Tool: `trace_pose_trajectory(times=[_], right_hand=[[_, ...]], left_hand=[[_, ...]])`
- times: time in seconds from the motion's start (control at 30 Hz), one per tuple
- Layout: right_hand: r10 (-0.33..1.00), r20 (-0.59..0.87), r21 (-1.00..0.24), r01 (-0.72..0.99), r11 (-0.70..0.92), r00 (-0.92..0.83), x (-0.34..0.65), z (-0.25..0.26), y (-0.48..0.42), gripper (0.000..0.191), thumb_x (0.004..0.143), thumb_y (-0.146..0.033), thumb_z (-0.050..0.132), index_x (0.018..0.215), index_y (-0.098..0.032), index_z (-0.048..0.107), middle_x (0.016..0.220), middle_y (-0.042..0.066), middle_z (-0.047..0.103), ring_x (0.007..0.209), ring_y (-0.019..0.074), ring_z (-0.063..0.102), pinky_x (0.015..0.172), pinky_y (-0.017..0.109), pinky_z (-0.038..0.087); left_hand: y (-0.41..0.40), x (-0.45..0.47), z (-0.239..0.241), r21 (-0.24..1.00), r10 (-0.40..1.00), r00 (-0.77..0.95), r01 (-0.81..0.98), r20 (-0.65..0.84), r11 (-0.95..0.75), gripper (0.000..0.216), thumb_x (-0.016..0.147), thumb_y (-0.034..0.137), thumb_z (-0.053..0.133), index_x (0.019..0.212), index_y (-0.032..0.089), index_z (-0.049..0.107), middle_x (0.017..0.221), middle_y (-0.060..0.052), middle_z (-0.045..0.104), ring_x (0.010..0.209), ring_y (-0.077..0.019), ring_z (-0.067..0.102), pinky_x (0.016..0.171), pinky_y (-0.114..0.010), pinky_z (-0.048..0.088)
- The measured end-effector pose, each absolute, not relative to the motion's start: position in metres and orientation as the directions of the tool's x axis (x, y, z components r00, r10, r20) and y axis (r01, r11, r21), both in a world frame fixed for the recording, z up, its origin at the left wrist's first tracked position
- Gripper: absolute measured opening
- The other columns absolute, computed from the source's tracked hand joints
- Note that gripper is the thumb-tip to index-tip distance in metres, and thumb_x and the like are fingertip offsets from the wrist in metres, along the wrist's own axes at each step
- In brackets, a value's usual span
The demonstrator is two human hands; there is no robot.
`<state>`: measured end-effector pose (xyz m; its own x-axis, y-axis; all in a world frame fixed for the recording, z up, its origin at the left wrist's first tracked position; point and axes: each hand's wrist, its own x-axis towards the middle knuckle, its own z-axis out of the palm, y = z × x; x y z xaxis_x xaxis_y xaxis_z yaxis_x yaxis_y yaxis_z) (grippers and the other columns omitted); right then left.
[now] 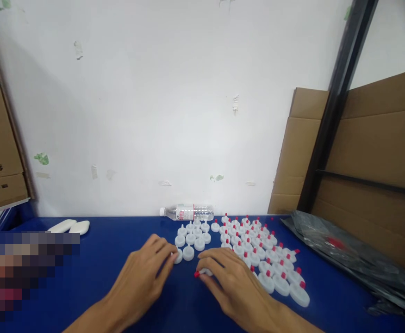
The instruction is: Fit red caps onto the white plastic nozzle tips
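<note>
My left hand (pixel 141 273) has its thumb and fingertips together at the left side of a white nozzle cap (pixel 178 256), partly covering it. That cap stands at the front of a small group of white nozzle caps (pixel 199 244) without red tips. In the curled fingers of my right hand (pixel 228 277) is a red-tipped nozzle cap (pixel 206 272), tilted with its red tip pointing left. Much of it is hidden by the fingers. Beside and behind this hand stand many red-tipped nozzle caps (pixel 281 285) in rows.
A clear plastic bottle (pixel 186 212) lies along the wall. Two smooth white objects (pixel 79 227) rest at the left back of the blue table (pixel 115 245). Dark plastic bags (pixel 355 263) lie at right, near cardboard (pixel 376 152) and a black post (pixel 330 125). A cardboard box (pixel 1 134) stands left.
</note>
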<state>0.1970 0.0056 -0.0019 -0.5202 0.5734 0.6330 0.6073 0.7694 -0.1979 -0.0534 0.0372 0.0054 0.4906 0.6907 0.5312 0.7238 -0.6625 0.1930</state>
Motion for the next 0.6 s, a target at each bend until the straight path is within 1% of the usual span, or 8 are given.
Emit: trace_pose_trajectory(times=[0.07, 0.17, 0.27, 0.33, 0.4, 0.5, 0.53, 0.6], right_hand=[[0.605, 0.613, -0.249, 0.602, 0.759, -0.509, 0.201, -0.001, 0.008, 0.014, 0.1, -0.012, 0.062, 0.106, -0.025, 0.061, 0.11, 0.001, 0.073, 0.108, 0.0219, 0.068, 0.1, 0.04, 0.052], [0.623, 0.607, -0.262, 0.616, 0.743, -0.493, 0.204, -0.001, 0.01, 0.01, 0.098, -0.018, 0.069, 0.102, -0.024, 0.062, 0.111, 0.002, 0.072, 0.111, 0.0239, 0.065, 0.101, 0.042, 0.049], [0.657, 0.578, -0.255, 0.657, 0.709, -0.485, 0.203, -0.002, 0.009, 0.008, 0.096, -0.021, 0.072, 0.099, -0.024, 0.064, 0.107, 0.002, 0.07, 0.106, 0.0248, 0.064, 0.097, 0.044, 0.049], [0.685, 0.544, -0.249, 0.687, 0.683, -0.484, 0.203, -0.002, 0.01, 0.006, 0.097, -0.019, 0.069, 0.096, -0.023, 0.064, 0.101, 0.002, 0.069, 0.102, 0.0245, 0.063, 0.099, 0.047, 0.049], [0.701, 0.53, -0.224, 0.718, 0.659, -0.477, 0.204, -0.002, 0.011, 0.011, 0.097, -0.013, 0.062, 0.102, -0.023, 0.064, 0.103, 0.003, 0.069, 0.104, 0.0258, 0.062, 0.102, 0.052, 0.047], [0.692, 0.556, -0.172, 0.751, 0.638, -0.46, 0.206, 0.0, 0.013, 0.034, 0.095, -0.005, 0.053, 0.123, -0.024, 0.061, 0.119, 0.007, 0.067, 0.115, 0.0294, 0.059, 0.106, 0.058, 0.045], [0.682, 0.568, -0.161, 0.75, 0.641, -0.461, 0.207, 0.001, 0.013, 0.037, 0.096, -0.005, 0.052, 0.127, -0.025, 0.059, 0.122, 0.008, 0.066, 0.118, 0.03, 0.058, 0.107, 0.06, 0.044], [0.656, 0.582, -0.153, 0.728, 0.668, -0.48, 0.206, 0.002, 0.011, 0.036, 0.098, -0.009, 0.053, 0.129, -0.026, 0.06, 0.123, 0.007, 0.065, 0.121, 0.029, 0.057, 0.111, 0.06, 0.041]], left_hand=[[0.051, -0.069, 0.008, 0.171, 0.716, 0.435, 0.779, 0.546, -0.603, 0.025, 0.108, 0.032, 0.044, 0.104, 0.025, 0.068, 0.102, -0.005, 0.068, 0.103, -0.0262, 0.06, 0.081, -0.036, 0.052], [0.066, -0.087, 0.004, 0.167, 0.727, 0.427, 0.791, 0.538, -0.588, 0.021, 0.104, 0.032, 0.05, 0.103, 0.024, 0.07, 0.106, -0.006, 0.066, 0.106, -0.0276, 0.058, 0.085, -0.039, 0.055], [0.069, -0.089, -0.005, 0.164, 0.717, 0.457, 0.773, 0.527, -0.613, 0.024, 0.103, 0.035, 0.054, 0.119, 0.026, 0.07, 0.116, -0.007, 0.063, 0.109, -0.0274, 0.057, 0.092, -0.043, 0.056], [0.066, -0.083, -0.009, 0.163, 0.7, 0.495, 0.745, 0.515, -0.647, 0.029, 0.104, 0.035, 0.054, 0.13, 0.03, 0.066, 0.123, -0.007, 0.06, 0.113, -0.027, 0.057, 0.095, -0.043, 0.055], [0.062, -0.077, -0.011, 0.166, 0.681, 0.534, 0.713, 0.5, -0.681, 0.029, 0.105, 0.033, 0.053, 0.131, 0.031, 0.066, 0.125, -0.007, 0.058, 0.115, -0.0267, 0.056, 0.096, -0.043, 0.055], [0.058, -0.07, -0.01, 0.182, 0.673, 0.57, 0.684, 0.472, -0.707, 0.023, 0.107, 0.033, 0.052, 0.12, 0.03, 0.071, 0.117, -0.005, 0.061, 0.11, -0.0255, 0.056, 0.094, -0.042, 0.053], [0.057, -0.068, -0.009, 0.194, 0.675, 0.572, 0.678, 0.465, -0.709, 0.022, 0.107, 0.034, 0.053, 0.117, 0.03, 0.071, 0.114, -0.005, 0.062, 0.108, -0.0251, 0.057, 0.094, -0.041, 0.052], [0.057, -0.065, -0.009, 0.24, 0.69, 0.551, 0.673, 0.468, -0.7, 0.021, 0.106, 0.036, 0.055, 0.118, 0.028, 0.069, 0.111, -0.004, 0.064, 0.105, -0.0245, 0.057, 0.093, -0.041, 0.051]])
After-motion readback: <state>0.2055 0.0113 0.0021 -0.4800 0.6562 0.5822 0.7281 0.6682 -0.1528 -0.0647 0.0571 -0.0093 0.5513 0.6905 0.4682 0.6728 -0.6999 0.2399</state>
